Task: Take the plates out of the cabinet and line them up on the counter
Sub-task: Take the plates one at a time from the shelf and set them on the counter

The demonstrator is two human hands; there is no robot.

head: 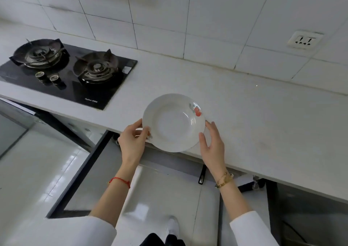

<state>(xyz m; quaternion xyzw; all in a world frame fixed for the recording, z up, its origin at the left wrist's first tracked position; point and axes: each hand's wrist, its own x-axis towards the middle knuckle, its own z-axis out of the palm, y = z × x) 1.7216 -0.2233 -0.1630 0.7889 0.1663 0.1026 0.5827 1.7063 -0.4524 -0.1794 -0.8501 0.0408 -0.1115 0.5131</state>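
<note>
plate [173, 123]: white, red fruit print, over front edge of desk [263, 117]
left hand [132, 142]: gripping plate's left rim
right hand [212, 144]: gripping plate's right rim
stove [71, 87]: far left

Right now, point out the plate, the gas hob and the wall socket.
plate [170, 125]: head view, on the bare white well at its middle.
gas hob [79, 93]: head view, on the black glass in front of the burners.
wall socket [304, 39]: head view, on its white faceplate.

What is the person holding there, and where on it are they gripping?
A white plate, held by its rim: the left hand pinches the left edge, the right hand has its fingers on the right edge, over the counter edge.
</note>
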